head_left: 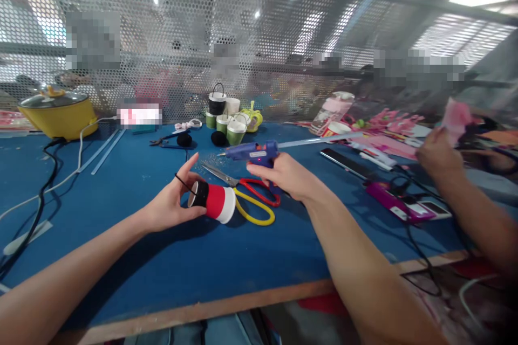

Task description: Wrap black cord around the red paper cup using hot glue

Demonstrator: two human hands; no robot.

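Note:
Tilted on its side, a small cup wrapped in black and red with a white rim (216, 202) is held between the thumb and fingers of my left hand (176, 199). A thin black loop handle sticks out at its black end. My right hand (289, 175) grips a blue hot glue gun (254, 152), its nozzle pointing left above the table. From its back a long clear glue stick (319, 141) reaches out. Scissors with one red and one yellow handle (254, 215) lie beneath the gun, just right of the cup.
Several small green, white and black cups (236, 132) stand at the back, near pliers (172, 140). A yellow electric pot (60, 113) sits far left. At right are a phone (346, 163), a purple power strip (399, 204), and a co-worker's hand (441, 153) holding something pink.

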